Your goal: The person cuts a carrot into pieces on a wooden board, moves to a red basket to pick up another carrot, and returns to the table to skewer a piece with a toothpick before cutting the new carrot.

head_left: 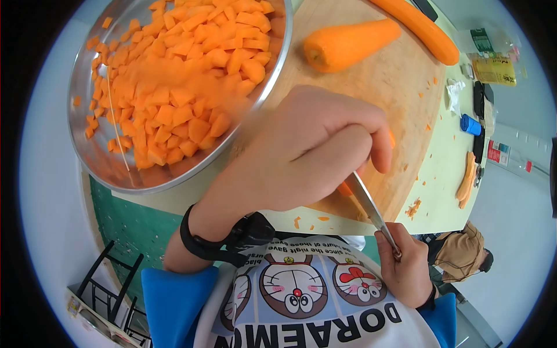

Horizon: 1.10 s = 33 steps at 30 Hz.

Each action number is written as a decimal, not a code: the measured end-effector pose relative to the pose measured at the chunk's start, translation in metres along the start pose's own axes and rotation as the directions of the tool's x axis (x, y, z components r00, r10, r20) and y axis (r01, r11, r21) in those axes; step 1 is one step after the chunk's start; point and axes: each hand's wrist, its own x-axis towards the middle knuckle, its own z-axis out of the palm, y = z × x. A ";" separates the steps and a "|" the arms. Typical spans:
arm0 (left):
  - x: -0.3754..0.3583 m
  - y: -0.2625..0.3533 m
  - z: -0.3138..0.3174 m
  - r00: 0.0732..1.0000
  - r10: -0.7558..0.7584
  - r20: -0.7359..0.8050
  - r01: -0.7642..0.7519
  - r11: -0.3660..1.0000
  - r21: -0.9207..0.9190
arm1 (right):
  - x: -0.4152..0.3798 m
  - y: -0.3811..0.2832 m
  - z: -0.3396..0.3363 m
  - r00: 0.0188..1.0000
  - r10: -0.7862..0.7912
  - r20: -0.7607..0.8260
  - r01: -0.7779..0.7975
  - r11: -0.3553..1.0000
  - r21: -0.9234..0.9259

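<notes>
My left hand (316,148), with a black band on its wrist, is closed over the cutting board (426,98). Its fingers curl round a carrot (345,188), mostly hidden beneath them; only bits of orange show at the edges. In my right hand (403,267) is the handle of a knife (368,200). The blade points away from me, its tip hidden at my left fingers. A thick peeled carrot (351,43) lies on the board beyond my left hand. Another long carrot (420,29) rests along the board's far right side.
A round metal tray (168,187) heaped with diced carrot (174,87) stands at left, partly over the board. Carrot scraps (413,209) dot the table. At right are a blue roll (470,124), a pale orange strip (466,181) and plastic packets (493,69). A person (461,253) is farther off.
</notes>
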 end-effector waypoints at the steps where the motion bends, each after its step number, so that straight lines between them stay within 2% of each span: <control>1: 0.001 -0.002 -0.001 1.000 0.020 0.004 -0.020 1.000 -0.005 | 0.001 -0.001 -0.001 1.000 -0.001 0.004 0.001 1.000 -0.005; 8: 0.002 -0.008 -0.004 0.994 0.112 -0.006 -0.112 0.994 -0.011 | 0.004 -0.007 -0.003 0.999 0.032 -0.006 -0.032 0.999 -0.010; 12: 0.003 -0.011 -0.003 0.993 0.113 -0.018 -0.113 0.994 -0.010 | 0.006 -0.006 -0.004 0.998 0.061 0.001 -0.061 0.998 -0.004; 15: 0.002 -0.014 -0.001 0.990 0.127 -0.055 -0.127 0.992 0.005 | 0.015 0.001 0.000 1.000 0.010 -0.015 -0.010 1.000 -0.019; 20: 0.000 -0.019 -0.002 0.987 0.075 -0.141 -0.074 0.997 0.010 | 0.015 -0.004 -0.001 1.000 0.016 -0.008 -0.016 1.000 -0.015; 24: 0.003 -0.024 -0.004 0.988 0.097 -0.116 -0.089 0.994 0.070 | 0.017 -0.003 -0.004 1.000 0.012 -0.027 -0.012 1.000 -0.003; 27: 0.004 -0.016 -0.001 0.993 0.050 -0.106 -0.033 0.987 0.157 | 0.014 0.001 -0.005 0.999 -0.023 -0.048 0.024 0.999 0.029; 29: -0.002 -0.006 0.012 0.912 0.278 -0.300 -0.165 0.921 0.352 | 0.007 -0.001 -0.007 0.996 -0.029 -0.081 0.035 0.997 0.070; 30: -0.006 0.000 0.015 0.913 0.286 -0.292 -0.170 0.916 0.364 | 0.003 -0.002 -0.008 0.995 -0.030 -0.099 0.040 0.994 0.103; 31: -0.012 0.006 0.015 0.787 0.505 -0.355 -0.340 0.834 0.433 | -0.002 -0.001 -0.008 0.994 -0.034 -0.108 0.046 0.993 0.112; 32: -0.019 0.010 0.016 0.609 0.691 -0.389 -0.483 0.712 0.510 | -0.008 0.002 -0.009 0.979 -0.040 -0.200 0.072 0.985 0.155; 33: -0.031 0.013 0.016 0.572 0.704 -0.421 -0.422 0.692 0.585 | -0.011 0.005 -0.010 0.956 -0.042 -0.292 0.102 0.976 0.194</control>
